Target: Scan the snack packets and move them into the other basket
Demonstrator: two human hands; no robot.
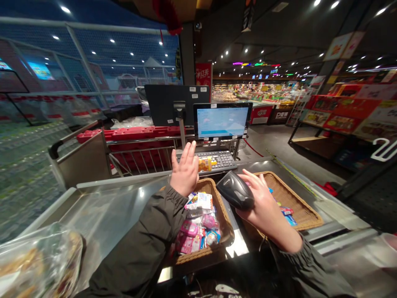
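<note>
My left hand [185,170] is raised in front of the keyboard, its back toward me and its fingers stretched upward. A small yellow-orange packet [204,164] pokes out at its right side, gripped on the palm side, where the thumb is hidden. My right hand [263,207] is wrapped round a black handheld barcode scanner [235,190], whose head is tilted up and left toward the packet. Below my left hand, a wicker basket [223,213] holds several small packaged goods [198,227], many of them pink. Another wicker basket [305,207], with a few blue packets, is partly behind my right hand.
A lit monitor [222,122] and keyboard [225,159] stand beyond the baskets. Beside them is a second, dark-backed screen [167,103]. Bagged food [40,260] lies on the metal counter [108,219] at left. Farther left are stacked bottles [27,165].
</note>
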